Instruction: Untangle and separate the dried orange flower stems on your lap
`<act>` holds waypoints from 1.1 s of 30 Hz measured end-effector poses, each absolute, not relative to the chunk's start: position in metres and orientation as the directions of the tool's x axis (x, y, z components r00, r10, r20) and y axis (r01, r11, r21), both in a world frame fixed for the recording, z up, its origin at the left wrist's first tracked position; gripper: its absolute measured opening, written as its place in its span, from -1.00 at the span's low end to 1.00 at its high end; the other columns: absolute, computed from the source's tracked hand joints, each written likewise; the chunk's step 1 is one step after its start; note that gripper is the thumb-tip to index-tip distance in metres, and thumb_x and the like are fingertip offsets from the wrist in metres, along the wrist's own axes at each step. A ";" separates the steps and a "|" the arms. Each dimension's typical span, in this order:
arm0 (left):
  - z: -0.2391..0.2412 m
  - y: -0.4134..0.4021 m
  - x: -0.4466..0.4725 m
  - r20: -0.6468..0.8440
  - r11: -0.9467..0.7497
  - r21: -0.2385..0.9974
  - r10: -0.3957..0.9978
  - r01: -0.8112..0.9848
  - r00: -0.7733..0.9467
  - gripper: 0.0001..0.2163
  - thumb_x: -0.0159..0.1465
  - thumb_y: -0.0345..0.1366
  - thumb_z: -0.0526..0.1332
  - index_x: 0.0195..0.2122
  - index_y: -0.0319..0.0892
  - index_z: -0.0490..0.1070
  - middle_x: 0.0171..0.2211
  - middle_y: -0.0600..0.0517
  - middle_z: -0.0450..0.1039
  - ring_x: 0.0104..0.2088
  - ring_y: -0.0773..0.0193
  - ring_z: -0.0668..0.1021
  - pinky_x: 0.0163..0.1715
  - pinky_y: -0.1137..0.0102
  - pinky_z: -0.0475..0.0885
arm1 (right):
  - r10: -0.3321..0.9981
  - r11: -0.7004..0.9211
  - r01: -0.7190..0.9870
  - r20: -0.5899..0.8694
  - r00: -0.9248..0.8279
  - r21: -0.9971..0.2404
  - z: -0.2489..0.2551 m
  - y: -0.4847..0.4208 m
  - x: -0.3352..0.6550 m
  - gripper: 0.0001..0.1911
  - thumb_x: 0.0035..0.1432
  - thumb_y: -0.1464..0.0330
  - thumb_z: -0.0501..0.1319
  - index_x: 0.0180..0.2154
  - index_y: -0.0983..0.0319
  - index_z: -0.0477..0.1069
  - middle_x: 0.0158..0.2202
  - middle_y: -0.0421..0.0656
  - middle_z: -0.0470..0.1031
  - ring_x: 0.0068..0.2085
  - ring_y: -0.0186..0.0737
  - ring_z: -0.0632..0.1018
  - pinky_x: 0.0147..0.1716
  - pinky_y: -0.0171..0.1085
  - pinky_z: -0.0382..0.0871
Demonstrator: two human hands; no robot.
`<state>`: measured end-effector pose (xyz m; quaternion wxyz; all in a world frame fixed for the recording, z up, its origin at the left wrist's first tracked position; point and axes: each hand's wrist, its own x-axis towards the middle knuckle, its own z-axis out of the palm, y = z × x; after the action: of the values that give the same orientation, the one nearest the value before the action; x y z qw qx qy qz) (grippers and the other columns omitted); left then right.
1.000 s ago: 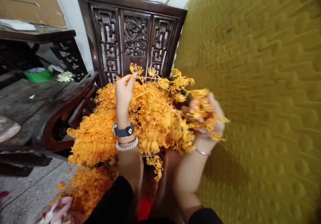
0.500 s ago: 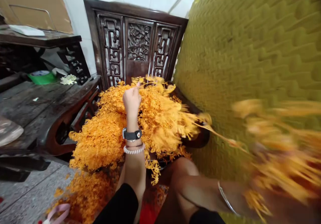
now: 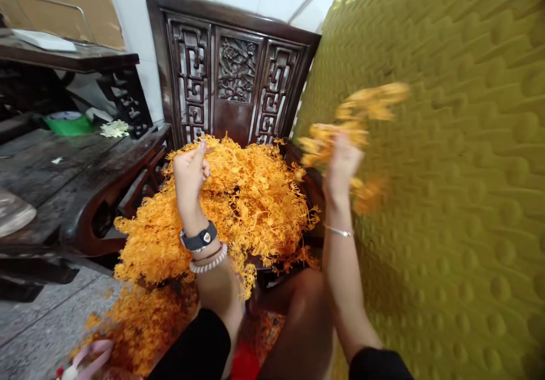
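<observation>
A big heap of orange plastic flower sprigs [image 3: 255, 198] lies on the seat of a dark carved chair. Above its left part is my left hand [image 3: 191, 170], closed with the thumb up. Whatever its fingers pinch is too small to make out, though a faint thin line runs from them to the right. My right hand [image 3: 344, 161] is raised at the heap's right side, closed around an orange flower sprig [image 3: 323, 141]. Parts of that sprig stick out above and beside the hand, blurred by motion.
The carved wooden chair back [image 3: 236, 107] stands behind the heap. A textured yellow-green foam mat [image 3: 447, 170] rises along the right. On the left, a dark wooden bench [image 3: 85, 170] holds a green tape roll [image 3: 68, 123]. More orange sprigs [image 3: 145, 323] lie low at the left.
My right hand has swung from the far lower right up and left, nearer the heap, carrying an orange sprig. My left hand has moved left and stays closed.
</observation>
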<state>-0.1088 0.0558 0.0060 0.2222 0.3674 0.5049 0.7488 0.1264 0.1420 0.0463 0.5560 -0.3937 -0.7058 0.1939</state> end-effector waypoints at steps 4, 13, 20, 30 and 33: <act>0.008 0.042 -0.112 0.358 -0.424 0.904 0.679 0.056 -0.641 -0.59 0.19 -0.13 0.13 -0.74 -0.21 0.21 -0.83 0.16 0.13 -0.78 0.51 0.19 -0.72 0.49 0.07 | 0.784 0.555 0.698 0.564 -0.258 -0.452 0.017 0.145 0.113 -0.31 0.10 0.34 0.11 0.20 0.49 -0.02 0.27 0.22 -0.09 0.26 0.13 0.05 0.17 0.06 0.05; 0.011 0.034 -0.113 0.424 -0.485 0.872 0.693 0.057 -0.583 -0.55 0.24 -0.15 0.09 -0.77 -0.22 0.23 -0.80 0.14 0.17 -0.73 0.52 0.23 -0.64 0.49 0.14 | 0.053 0.993 0.059 -0.063 -0.997 -0.101 -0.060 0.050 0.101 -0.27 0.06 0.37 0.16 0.23 0.25 -0.09 0.20 0.06 0.15 0.16 -0.13 0.26 0.01 -0.18 0.22; 0.012 0.021 -0.121 0.394 -0.481 0.874 0.618 0.070 -0.680 -0.68 0.22 -0.14 0.11 -0.52 -0.26 0.46 -0.77 0.14 0.25 -0.71 0.48 0.29 -0.60 0.49 0.18 | 0.429 0.862 0.415 0.018 -0.903 0.293 -0.013 0.121 0.085 -0.73 0.17 0.46 -0.01 -0.14 0.14 0.37 -0.42 -0.18 0.47 -0.35 -0.30 0.41 -0.24 -0.29 0.23; -0.002 0.016 -0.142 0.352 -0.456 0.881 0.453 0.126 -0.819 -0.67 0.17 -0.10 0.14 -0.54 -0.27 0.46 -0.64 0.06 0.42 -0.71 0.48 0.33 -0.65 0.47 0.16 | 0.896 0.320 0.923 0.248 -0.368 0.212 -0.040 0.250 0.112 -0.40 0.20 0.19 0.00 0.14 0.48 0.09 0.03 0.27 0.28 0.09 0.13 0.26 0.01 0.08 0.14; -0.005 0.017 -0.141 0.346 -0.449 0.885 0.464 0.120 -0.816 -0.69 0.18 -0.12 0.14 -0.52 -0.26 0.47 -0.62 0.06 0.43 -0.69 0.47 0.35 -0.62 0.47 0.18 | 0.925 0.311 0.932 0.167 -0.342 0.185 -0.101 0.238 0.110 -0.59 0.17 0.25 0.10 0.03 0.27 0.24 0.03 -0.03 0.31 -0.01 -0.12 0.40 -0.05 -0.01 0.31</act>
<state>-0.1411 0.0170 -0.0048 0.1072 0.2840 0.5137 0.8025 0.1102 0.2384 -0.1010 0.0147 -0.5736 -0.8095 -0.1246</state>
